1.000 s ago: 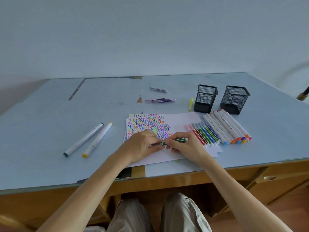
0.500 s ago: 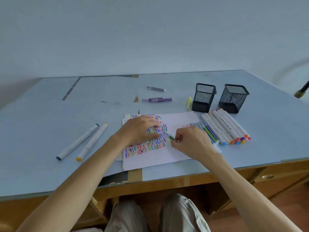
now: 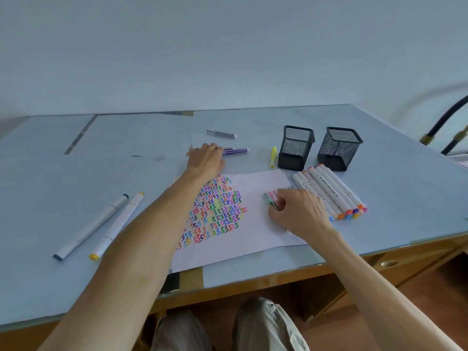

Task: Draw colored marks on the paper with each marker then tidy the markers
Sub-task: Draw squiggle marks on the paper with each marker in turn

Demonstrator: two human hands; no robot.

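I noted the right hand (image 3: pixel 300 211) pinching a green marker (image 3: pixel 271 201) on the paper (image 3: pixel 253 239) near the desk's (image 3: pixel 63 173) front edge. The left hand (image 3: pixel 206 159) touched a purple marker (image 3: pixel 236 151) beyond the paper; grip unclear. I could not see inside the two mesh holders (image 3: pixel 295 148).

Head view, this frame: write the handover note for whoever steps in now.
Left hand: reached past the paper, fingers on the purple marker; grip not clear.
Right hand: pinches the green marker at the thin marker row, apparently setting it down.
Thick marker row lies right of the paper; two white markers far left; yellow marker and grey pen loose near the mesh cups.
Done: many colored zigzags drawn.
Left: purple and other loose markers, then tidying; the cups look empty.
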